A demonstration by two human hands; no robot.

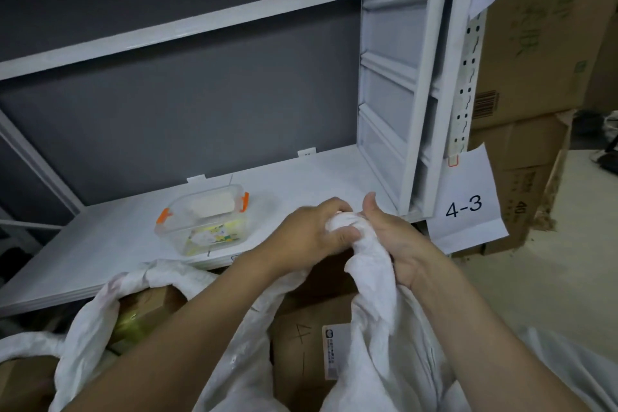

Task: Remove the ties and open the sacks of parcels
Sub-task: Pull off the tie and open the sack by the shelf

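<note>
- One white sack [374, 278] is in the hands, in front of the shelf edge and low in the view. Its mouth is bunched into a twisted neck, held up above the sack's slack body.
- No tie can be made out in the bunched fabric.
- The left hand [311, 234] is clenched on the top of the neck, knuckles up, fingers curled over the fabric and thumb pressed in from below.
- The right hand [394, 241] grasps the same neck from the other side, thumb pointing up, touching the left hand's fingertips.
- Both forearms are bare and reach in from the bottom edge.
- One cardboard parcel [301, 344] shows between the white folds below the hands. It has "4—" handwritten on it and a white label [331, 351] too small to read.
- A second sack [90, 321] lies to the left, its mouth open on a brown parcel [150, 304].
- The white shelf [100, 244] behind carries one clear container [204, 221] with two orange clips.
- One paper sign [468, 207] reading "4-3" hangs at the shelf's right upright, below a power strip [468, 77].
- Stacked cardboard boxes [528, 60] stand to the right; one is printed "40".
</note>
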